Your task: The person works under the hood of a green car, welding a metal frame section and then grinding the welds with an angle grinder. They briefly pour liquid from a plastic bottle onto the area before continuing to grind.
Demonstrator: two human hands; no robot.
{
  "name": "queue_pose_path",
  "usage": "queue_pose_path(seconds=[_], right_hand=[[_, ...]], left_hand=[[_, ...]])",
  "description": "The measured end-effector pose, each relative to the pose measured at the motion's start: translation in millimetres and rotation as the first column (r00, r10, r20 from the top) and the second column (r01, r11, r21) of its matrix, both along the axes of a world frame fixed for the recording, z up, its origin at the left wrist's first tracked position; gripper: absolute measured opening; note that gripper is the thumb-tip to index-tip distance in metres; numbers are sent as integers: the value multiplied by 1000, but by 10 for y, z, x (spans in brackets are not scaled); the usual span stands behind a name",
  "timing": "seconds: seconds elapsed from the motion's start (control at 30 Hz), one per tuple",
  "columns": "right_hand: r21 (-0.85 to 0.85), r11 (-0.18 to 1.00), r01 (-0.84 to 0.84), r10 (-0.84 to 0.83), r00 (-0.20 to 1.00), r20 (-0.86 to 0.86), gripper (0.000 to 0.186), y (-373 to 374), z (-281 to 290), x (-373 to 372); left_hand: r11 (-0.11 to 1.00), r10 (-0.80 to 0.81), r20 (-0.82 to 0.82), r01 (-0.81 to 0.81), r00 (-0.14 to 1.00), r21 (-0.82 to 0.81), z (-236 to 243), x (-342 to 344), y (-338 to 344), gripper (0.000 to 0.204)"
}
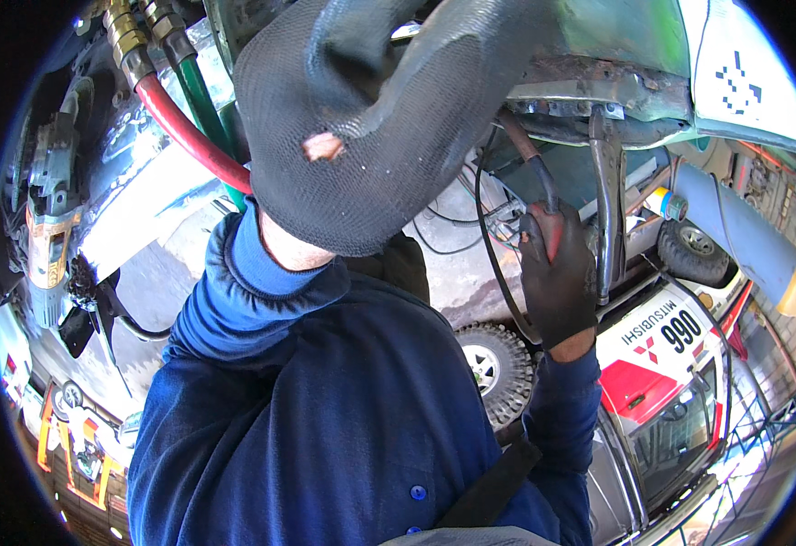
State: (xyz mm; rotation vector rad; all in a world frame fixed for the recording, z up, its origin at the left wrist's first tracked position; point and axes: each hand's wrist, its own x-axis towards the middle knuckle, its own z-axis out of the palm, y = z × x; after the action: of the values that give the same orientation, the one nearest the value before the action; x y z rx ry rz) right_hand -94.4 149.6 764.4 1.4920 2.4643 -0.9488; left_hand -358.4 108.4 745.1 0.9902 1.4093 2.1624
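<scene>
Close in front of me, my left hand [352, 136] in a black coated glove with a small hole is raised. Its fingertips run out past the upper edge, so I cannot tell whether they hold anything. Lower at the right, my gloved right hand [559, 273] is wrapped round the red handle of a torch-like tool [543, 182] with a grey neck and brownish front end. That front end reaches up to the rusty lower edge of a green car body panel [589, 86]. Beside it, locking pliers [604, 200] hang clamped on the metal edge.
A red hose [188, 136] and a green hose [199, 96] with brass fittings pass at upper left. An angle grinder [49, 250] hangs at far left. A black cable [487, 218] loops near my right hand. A red and white car [639, 373] and a knobbly tyre [507, 378] lie beyond.
</scene>
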Motion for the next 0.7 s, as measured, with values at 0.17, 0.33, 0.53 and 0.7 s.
queue_pose_path(seconds=[0.17, 0.33, 0.53, 0.7], right_hand=[[9, 999, 47, -48, 994, 98, 39, -20, 104, -75], [42, 999, 26, -33, 984, 174, 36, 13, 165, -159], [-70, 990, 119, -105, 979, 176, 35, 18, 110, -134], [-94, 990, 103, -89, 985, 147, 34, 35, 16, -48]], left_hand=[[992, 41, 0, -41, 999, -118, 97, 35, -44, 35], [996, 14, -124, -25, 992, -81, 142, -36, -56, 42], [986, 59, -244, -94, 968, -138, 163, 0, -103, 39], [995, 37, -164, -52, 986, -84, 158, 3, -102, 35]])
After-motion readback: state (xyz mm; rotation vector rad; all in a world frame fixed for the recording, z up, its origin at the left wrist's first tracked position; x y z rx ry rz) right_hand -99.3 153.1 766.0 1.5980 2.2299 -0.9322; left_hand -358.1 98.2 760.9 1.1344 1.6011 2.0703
